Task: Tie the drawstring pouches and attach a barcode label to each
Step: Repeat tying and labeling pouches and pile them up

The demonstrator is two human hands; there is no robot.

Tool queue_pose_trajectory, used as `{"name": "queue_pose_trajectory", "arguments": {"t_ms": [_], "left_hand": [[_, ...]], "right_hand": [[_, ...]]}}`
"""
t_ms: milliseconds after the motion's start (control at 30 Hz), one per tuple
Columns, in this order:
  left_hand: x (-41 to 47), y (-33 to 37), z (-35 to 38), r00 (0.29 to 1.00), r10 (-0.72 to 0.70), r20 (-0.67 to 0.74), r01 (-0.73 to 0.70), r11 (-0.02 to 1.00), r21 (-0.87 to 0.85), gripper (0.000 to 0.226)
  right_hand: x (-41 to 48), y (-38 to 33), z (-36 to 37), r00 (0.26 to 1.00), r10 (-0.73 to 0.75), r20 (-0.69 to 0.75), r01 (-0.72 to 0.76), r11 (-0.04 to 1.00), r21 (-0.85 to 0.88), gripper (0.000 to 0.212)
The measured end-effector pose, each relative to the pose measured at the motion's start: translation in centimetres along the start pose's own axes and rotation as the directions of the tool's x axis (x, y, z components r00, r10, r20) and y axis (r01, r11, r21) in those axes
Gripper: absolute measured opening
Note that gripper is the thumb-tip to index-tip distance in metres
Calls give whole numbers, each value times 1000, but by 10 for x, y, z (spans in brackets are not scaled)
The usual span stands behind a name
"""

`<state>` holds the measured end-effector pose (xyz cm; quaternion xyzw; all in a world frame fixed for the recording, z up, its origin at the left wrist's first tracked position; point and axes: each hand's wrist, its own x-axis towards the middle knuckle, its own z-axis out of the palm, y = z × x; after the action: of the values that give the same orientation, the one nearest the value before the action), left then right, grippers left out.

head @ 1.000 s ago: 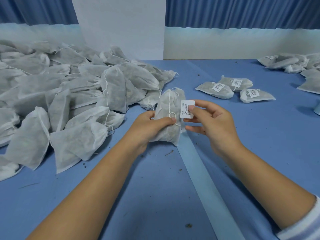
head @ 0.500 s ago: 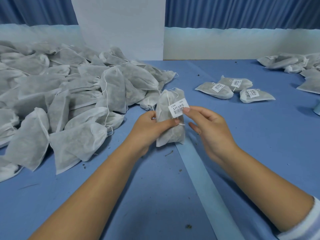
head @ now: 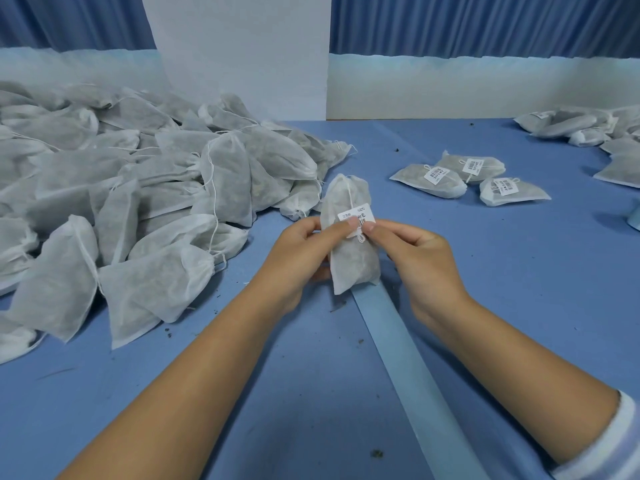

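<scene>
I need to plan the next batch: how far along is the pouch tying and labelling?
Done: three labelled pouches lie at centre right, and more finished-looking ones sit in the far-right pile. In hand: the left hand and right hand press a barcode label onto one pouch. Left: the big heap at left shows no labels, so most of the job remains.

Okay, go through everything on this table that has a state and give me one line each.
Held pouch: upright, off the table, cinched at top.
Barcode label: on the pouch front, pressed by both thumbs.
Left hand: grip closed on the pouch.
Right hand: thumb on the label.
Pile of pouches: heaped, no labels visible.
Three pouches: lying flat, labelled.
</scene>
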<state>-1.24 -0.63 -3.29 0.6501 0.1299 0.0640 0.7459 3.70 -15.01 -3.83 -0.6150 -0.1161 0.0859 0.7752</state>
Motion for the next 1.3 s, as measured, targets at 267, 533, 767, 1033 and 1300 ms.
{"name": "queue_pose_trajectory", "arguments": {"t_ms": [267,533,767,1033,1300], "left_hand": [[-1,-2,3,994,74,-76,-69,995,76,20],[0,0,0,997,54,-59,-49,996,74,21],[1,0,-1,1000,-2,-26,1,999,-40,16],[0,1,0,998,-34,60,32,999,33,25],[6,1,-7,994,-15,-111,1,992,-125,21]], "right_hand": [[1,0,-1,997,-57,-53,48,986,-157,8],[8,-8,-7,996,-2,-86,-21,964,-267,20],[5,-10,-4,965,197,174,-194,980,-34,14],[6,-9,-5,978,188,92,-188,982,-15,11],[3,-13,-5,964,155,216,-97,962,-256,21]]}}
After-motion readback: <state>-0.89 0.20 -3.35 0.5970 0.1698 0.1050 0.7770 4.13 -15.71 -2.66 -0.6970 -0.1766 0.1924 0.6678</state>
